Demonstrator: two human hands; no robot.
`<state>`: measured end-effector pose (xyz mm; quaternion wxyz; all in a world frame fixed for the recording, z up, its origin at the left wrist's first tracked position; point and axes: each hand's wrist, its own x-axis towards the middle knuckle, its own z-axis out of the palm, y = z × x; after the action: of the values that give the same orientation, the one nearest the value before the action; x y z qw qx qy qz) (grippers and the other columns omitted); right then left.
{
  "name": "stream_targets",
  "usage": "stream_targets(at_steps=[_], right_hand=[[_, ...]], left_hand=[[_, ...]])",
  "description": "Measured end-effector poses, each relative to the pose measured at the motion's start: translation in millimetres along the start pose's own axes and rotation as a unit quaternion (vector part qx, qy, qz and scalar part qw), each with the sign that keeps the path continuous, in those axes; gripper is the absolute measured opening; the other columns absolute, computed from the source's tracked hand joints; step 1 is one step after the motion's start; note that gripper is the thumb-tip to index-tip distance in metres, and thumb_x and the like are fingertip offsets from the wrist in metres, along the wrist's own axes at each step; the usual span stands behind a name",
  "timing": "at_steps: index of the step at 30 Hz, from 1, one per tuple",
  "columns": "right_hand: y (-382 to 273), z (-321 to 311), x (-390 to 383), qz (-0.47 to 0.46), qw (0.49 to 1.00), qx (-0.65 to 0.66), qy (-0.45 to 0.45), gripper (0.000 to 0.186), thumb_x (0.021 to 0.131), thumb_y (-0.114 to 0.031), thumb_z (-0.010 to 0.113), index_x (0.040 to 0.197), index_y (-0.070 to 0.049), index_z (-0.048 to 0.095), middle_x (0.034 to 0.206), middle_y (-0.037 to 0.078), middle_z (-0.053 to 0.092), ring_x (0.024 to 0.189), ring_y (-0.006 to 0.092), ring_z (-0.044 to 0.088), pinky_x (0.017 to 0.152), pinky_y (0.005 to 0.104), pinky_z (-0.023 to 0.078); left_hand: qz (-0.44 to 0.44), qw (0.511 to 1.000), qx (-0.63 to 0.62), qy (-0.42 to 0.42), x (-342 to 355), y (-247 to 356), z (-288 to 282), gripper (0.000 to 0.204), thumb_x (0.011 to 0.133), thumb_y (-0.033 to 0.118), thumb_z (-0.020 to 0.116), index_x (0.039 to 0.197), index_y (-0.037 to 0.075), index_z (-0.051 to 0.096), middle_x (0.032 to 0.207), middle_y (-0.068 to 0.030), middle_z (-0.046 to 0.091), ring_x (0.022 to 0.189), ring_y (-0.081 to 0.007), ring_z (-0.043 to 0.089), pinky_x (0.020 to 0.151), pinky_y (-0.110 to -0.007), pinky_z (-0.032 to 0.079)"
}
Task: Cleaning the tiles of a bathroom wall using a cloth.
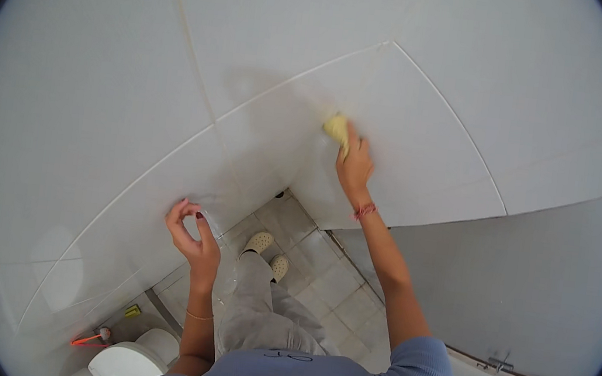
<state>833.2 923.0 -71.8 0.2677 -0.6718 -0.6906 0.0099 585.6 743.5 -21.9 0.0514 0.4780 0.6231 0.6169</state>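
Observation:
My right hand reaches up to the white tiled wall, its fingers wrapped round a bunched yellow cloth. The cloth is pressed on the wall, a little right of the corner where two walls meet; its edges are slightly blurred. Lower and to the left, my left hand is close to the left wall. Its fingers and thumb are curved with a gap between them, and nothing shows in that gap.
White toilet at the lower left, beside an orange-handled item and a small yellow-and-dark sponge. My feet, in beige clogs, stand on grey floor tiles. A grey door panel with a metal latch is at the right.

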Motion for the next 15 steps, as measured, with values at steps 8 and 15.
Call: stream_targets(at_steps=[8,15], right_hand=[[-117,-144,85,-0.209,0.803,0.307,0.466,0.056,0.068,-0.001,0.061,0.123,-0.006,0.05,0.081,0.011,0.055,0.069,0.0227,0.053,0.06,0.0327,0.045],[-99,1,47,0.029,0.826,0.412,0.385,0.046,0.076,0.001,0.053,0.121,0.003,0.047,0.106,0.017,0.058,0.09,0.0235,0.059,0.078,0.0309,0.046]], left_hand=[[0.254,0.951,0.174,0.027,33,8,-15,0.026,0.071,-0.007,0.047,0.094,-0.002,0.058,0.096,-0.014,0.057,0.086,-0.0279,0.054,0.074,-0.034,0.045],[0.442,0.84,0.295,0.115,59,-18,-59,0.018,0.072,0.005,0.052,0.088,0.005,0.058,0.092,-0.0067,0.054,0.075,-0.0194,0.05,0.064,-0.029,0.041]])
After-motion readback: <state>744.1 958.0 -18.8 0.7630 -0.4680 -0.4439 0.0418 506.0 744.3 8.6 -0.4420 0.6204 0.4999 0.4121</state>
